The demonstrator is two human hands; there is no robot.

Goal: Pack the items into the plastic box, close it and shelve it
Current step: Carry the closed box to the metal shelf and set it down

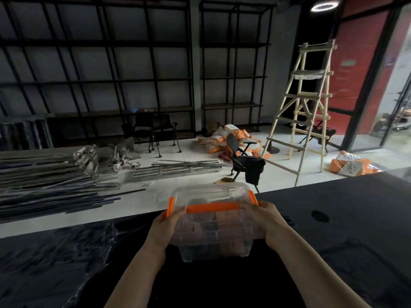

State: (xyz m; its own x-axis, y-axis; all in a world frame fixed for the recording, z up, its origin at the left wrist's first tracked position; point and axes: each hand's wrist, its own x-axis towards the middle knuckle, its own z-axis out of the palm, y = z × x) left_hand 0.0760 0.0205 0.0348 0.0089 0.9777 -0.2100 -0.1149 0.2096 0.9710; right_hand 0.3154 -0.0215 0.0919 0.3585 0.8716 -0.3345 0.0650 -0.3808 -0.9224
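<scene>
Both hands, left [170, 221] and right [265, 218], clasp my lidded box [213, 223] above the counter [333, 218]; smooth plastic may slip before shelving

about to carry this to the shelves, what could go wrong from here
1. The box is held only by the left hand and right hand pressing its ends, not by the orange handle; the smooth plastic could slip.
2. Whether the orange latches are fully shut is unclear; if not, the lid might pop.
3. The floor ahead has metal bars, a chair and a ladder: trip hazards before the shelves.
</scene>
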